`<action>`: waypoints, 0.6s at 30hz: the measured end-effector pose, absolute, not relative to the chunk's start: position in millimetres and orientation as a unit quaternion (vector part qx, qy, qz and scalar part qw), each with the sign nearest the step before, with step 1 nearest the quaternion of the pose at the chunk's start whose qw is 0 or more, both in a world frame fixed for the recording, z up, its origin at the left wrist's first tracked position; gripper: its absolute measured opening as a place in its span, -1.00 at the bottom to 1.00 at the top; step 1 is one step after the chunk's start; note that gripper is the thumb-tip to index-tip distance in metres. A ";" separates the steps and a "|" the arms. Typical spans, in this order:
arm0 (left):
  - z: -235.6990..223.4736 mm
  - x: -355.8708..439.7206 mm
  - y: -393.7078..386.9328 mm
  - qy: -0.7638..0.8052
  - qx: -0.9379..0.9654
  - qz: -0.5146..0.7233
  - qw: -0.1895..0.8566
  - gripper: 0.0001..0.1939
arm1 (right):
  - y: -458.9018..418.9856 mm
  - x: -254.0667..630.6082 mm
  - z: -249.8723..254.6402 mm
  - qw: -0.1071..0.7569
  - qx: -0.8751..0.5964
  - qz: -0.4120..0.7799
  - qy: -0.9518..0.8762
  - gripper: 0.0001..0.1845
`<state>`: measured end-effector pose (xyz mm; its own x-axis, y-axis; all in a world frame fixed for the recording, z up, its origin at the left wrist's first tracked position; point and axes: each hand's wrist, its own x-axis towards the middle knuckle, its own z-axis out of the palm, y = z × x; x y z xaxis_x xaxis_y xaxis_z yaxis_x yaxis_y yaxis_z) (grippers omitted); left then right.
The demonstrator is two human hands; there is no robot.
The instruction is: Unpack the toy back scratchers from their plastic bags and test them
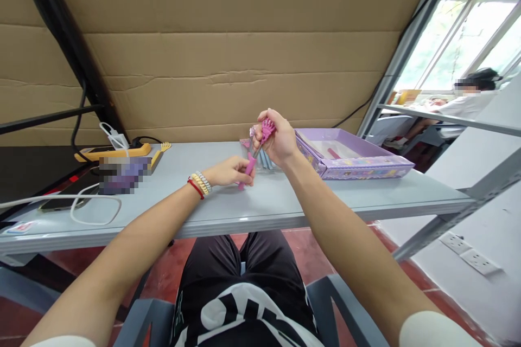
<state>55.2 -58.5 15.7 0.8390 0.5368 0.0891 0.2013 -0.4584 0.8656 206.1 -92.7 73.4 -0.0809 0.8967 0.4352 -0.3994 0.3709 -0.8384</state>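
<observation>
In the head view, the left hand (230,171) pinches a slim pink plastic handle (251,163) above the table (260,205); the right hand (281,138), just higher, grips a pink toothed piece (267,129), seemingly steadying it.

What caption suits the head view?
Left hand holding a pink handle, right hand around a spiky pink piece, near an open purple box.

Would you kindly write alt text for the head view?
The left hand holds a pink handle and the right hand a small pink piece, at a grey table with a shallow purple box on the right.
</observation>
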 end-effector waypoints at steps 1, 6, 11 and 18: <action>17.7 50.9 -53.6 0.245 0.823 0.212 0.466 -0.87 | -83.3 215.0 72.2 0.638 -0.238 0.506 -0.529 -0.68; 21.6 24.9 -30.1 0.396 0.814 0.349 0.244 -0.90 | -37.3 241.6 59.0 0.608 -0.324 0.496 -0.528 -0.78; 14.1 13.3 -23.1 0.452 0.833 0.315 0.057 -0.80 | -15.6 235.1 40.0 0.555 -0.404 0.411 -0.600 -0.86; 4.7 16.4 -20.8 0.451 0.849 0.276 -0.008 -0.65 | -10.0 230.2 13.6 0.493 -0.444 0.163 -0.731 -0.77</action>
<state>16.4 -20.8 4.7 0.4402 0.7616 0.4756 0.7701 -0.5926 0.2363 230.2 -10.0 13.6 -0.1204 0.8088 0.5756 0.4876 0.5532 -0.6754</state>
